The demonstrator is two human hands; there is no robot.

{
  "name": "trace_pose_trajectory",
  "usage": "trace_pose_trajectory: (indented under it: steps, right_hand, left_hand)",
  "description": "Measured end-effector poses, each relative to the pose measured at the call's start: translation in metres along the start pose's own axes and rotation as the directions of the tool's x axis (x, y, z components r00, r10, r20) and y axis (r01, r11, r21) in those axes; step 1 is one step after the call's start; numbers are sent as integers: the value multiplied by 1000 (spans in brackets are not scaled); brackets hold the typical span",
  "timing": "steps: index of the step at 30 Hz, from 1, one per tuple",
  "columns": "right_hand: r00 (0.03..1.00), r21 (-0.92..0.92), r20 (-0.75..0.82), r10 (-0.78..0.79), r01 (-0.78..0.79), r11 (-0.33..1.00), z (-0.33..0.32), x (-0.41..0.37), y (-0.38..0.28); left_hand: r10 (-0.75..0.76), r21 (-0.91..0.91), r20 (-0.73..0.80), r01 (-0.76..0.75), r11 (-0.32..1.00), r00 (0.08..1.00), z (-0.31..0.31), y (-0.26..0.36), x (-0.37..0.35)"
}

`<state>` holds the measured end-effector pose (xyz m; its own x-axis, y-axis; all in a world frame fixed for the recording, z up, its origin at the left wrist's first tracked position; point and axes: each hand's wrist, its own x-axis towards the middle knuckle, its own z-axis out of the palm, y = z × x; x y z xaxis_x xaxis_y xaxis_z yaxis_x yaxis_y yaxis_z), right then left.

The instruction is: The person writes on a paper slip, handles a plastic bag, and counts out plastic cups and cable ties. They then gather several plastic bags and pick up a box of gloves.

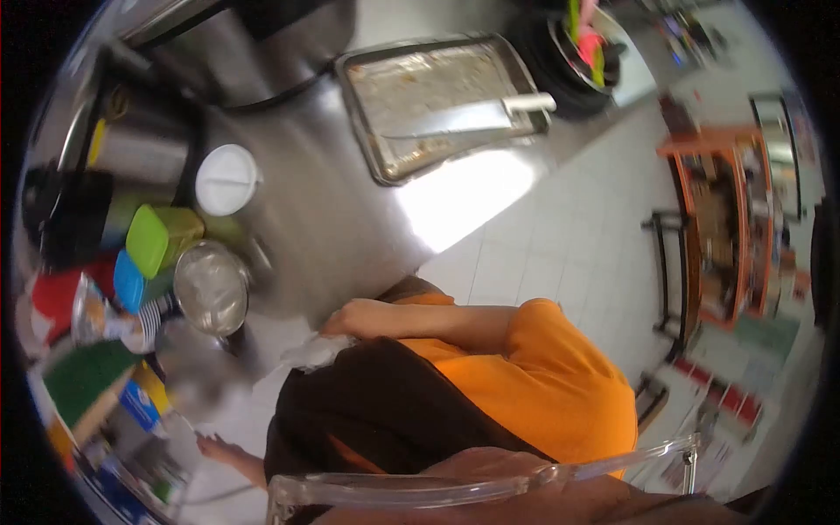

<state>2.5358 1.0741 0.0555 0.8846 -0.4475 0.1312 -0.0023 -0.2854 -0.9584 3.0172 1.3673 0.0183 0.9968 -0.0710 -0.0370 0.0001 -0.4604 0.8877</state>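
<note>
The view is turned sideways, with my body at the bottom and the steel worktop (324,210) above and left. My right hand (347,320) is curled at the worktop's near edge, fingers mostly hidden, against crumpled translucent plastic (313,352) that it seems to grip. Lower left, my left hand (220,450) has its fingers bent together at the end of a thin pale stick-like thing, too small to name. Close by is a blurred grey shape (203,376). Above it stands a round metal container (211,289) with a clear, shiny top.
A knife (464,120) lies across a stained metal tray (385,162). A large pot (262,61) stands beyond. Left are a white lid (227,179), a green-lidded tub (157,241), a blue-lidded tub (129,282) and a green scouring pad (83,381). An orange shelf (739,227) stands right.
</note>
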Motion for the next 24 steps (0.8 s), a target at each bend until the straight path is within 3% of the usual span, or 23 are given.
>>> trace_pose_trajectory:
  steps: [6,11,16,24]
  right_hand:
    - [936,70,-349,38,-15,997,57,6,-21]
    - [853,50,-498,153,-148,988,92,-2,-42]
    - [794,8,-588,157,-188,982,112,-3,-50]
    - [809,-48,-583,80,-133,990,103,-4,-62]
  left_hand:
    - [117,59,107,-124,991,987,44,37,131]
    - [208,71,251,-232,970,945,95,67,160]
    - [259,53,336,-293,955,905,134,81,150]
    - [306,35,340,-337,941,889,133,91,131]
